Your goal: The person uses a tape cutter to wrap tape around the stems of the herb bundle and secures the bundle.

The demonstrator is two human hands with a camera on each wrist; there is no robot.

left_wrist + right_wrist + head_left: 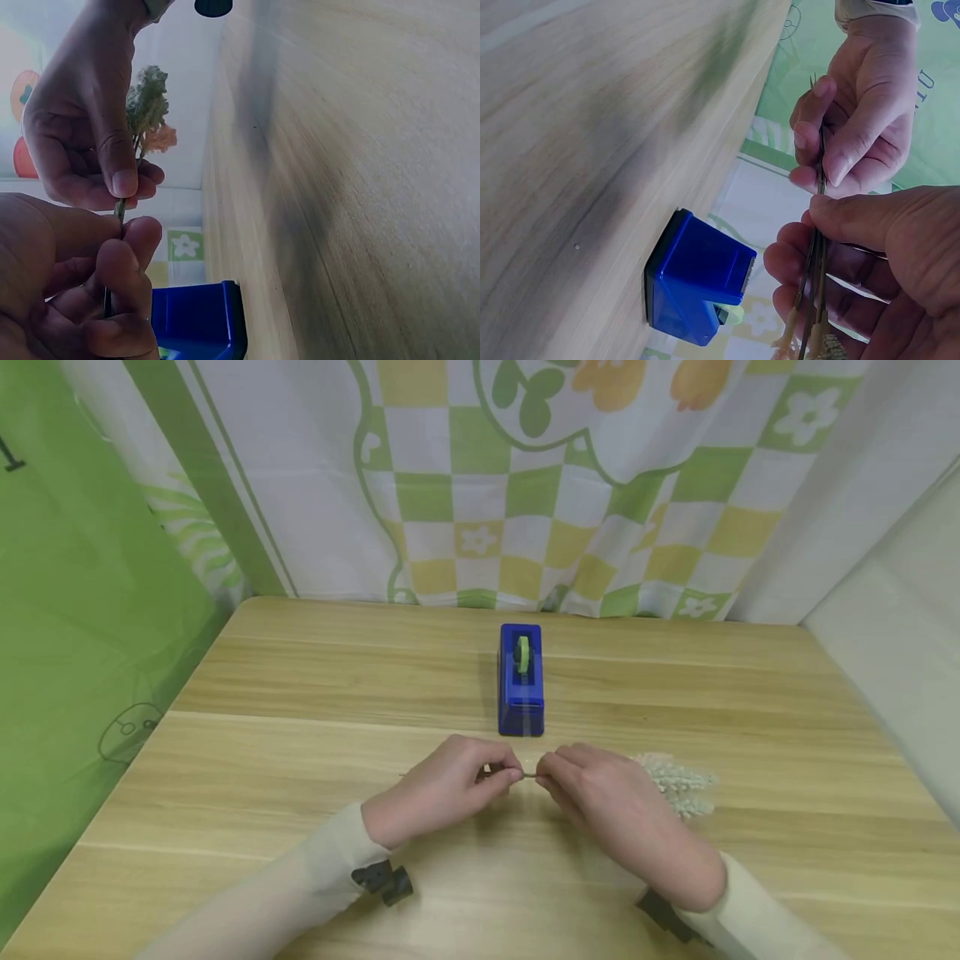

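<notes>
A small bunch of flower sprigs (678,785) with pale green, grain-like heads and a peach-coloured one is held above the table by its thin stems (821,180). My left hand (442,785) pinches the stems between thumb and fingers, on the bare-end side. Close beside it, my right hand (615,810) pinches the same stems nearer the flower heads, with a short gap between the two hands. In the right wrist view the stem ends stick out past the left fingers. Beyond both hands stands a blue tape dispenser (521,718).
The dispenser holds a yellow-green roll core (522,653) and has a toothed cutting edge (748,276). Under everything lies a wood-grain table (300,760). A checked curtain (480,493) hangs behind its far edge, with green cloth (67,610) at the left.
</notes>
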